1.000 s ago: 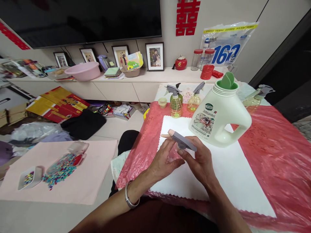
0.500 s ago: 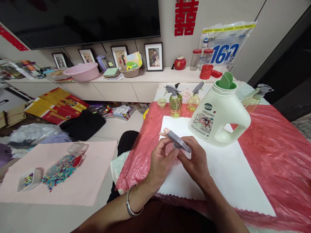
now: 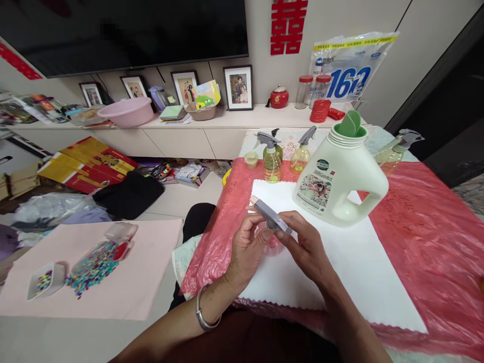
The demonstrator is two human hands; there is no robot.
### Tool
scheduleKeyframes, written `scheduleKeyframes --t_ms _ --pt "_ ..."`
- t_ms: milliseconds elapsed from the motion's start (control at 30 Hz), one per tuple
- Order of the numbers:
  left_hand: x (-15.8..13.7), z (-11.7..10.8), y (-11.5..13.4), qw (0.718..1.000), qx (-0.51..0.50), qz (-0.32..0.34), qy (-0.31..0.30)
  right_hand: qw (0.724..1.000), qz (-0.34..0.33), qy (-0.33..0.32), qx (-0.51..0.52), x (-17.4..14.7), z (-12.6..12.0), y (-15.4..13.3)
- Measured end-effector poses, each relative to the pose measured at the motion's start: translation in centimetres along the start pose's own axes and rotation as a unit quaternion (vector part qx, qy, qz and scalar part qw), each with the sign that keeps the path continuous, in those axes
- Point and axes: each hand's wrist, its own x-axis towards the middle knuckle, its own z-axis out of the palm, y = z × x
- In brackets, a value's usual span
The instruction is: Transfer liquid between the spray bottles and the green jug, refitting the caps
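Observation:
A pink see-through spray bottle is between my hands over a white scalloped sheet. Its grey trigger head tilts, the nozzle end pointing up and left. My left hand closes round the neck from the left, thumb just under the head. On the right side, my right hand pinches the collar and the back of the head. Parts of the bottle are hidden by my fingers. A large pale green jug with a green scoop-like piece in its mouth stands beyond my right hand.
Behind the sheet stand a yellowish spray bottle, another spray bottle and a small cup. A further sprayer is right of the jug. Red plastic covers the table. At left, colourful beads lie on a pink surface.
The trigger head has turned and shifted slightly left in my fingers. Both hands still hold the spray bottle, and more of its pink body shows beneath.

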Motion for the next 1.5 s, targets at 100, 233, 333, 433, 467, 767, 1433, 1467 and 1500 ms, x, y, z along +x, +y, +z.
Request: scheduleKeyframes --t_ms 100,233,333,433,467,767,1433,1467,1500 --pt "0.0 -0.1 -0.2 1.000 0.002 0.007 0.000 1.000 -0.012 0.029 0.005 0.0 0.2 0.3" --pt "0.2 -0.3 -0.4 1.000 0.000 0.008 0.001 0.999 -0.023 0.041 -0.006 0.0 0.7 0.3" --pt "0.3 -0.2 -0.5 0.999 -0.043 -0.002 0.004 0.998 -0.025 0.049 -0.013 -0.1 0.8 0.3" --pt "0.4 -0.1 -0.6 0.997 -0.073 -0.011 0.020 0.998 -0.025 0.056 -0.008 0.0 0.9 0.5" --pt "0.4 -0.1 -0.6 0.997 -0.073 -0.011 0.025 0.998 -0.027 0.058 -0.003 0.0 1.0 0.6" --pt "0.6 -0.2 -0.7 0.998 -0.062 0.004 0.023 0.998 0.013 0.050 0.034 -0.3 0.9 0.9" --pt "0.5 0.3 -0.3 0.999 -0.036 0.017 -0.004 0.999 0.003 0.001 0.046 0.0 0.2 0.4" --pt "0.6 0.2 -0.5 0.999 -0.030 0.025 -0.004 0.998 0.012 -0.012 0.062 0.0 -0.1 0.4" --pt "0.6 0.1 -0.7 0.999 -0.025 0.032 -0.003 0.997 0.019 -0.018 0.068 0.0 -0.2 0.4"
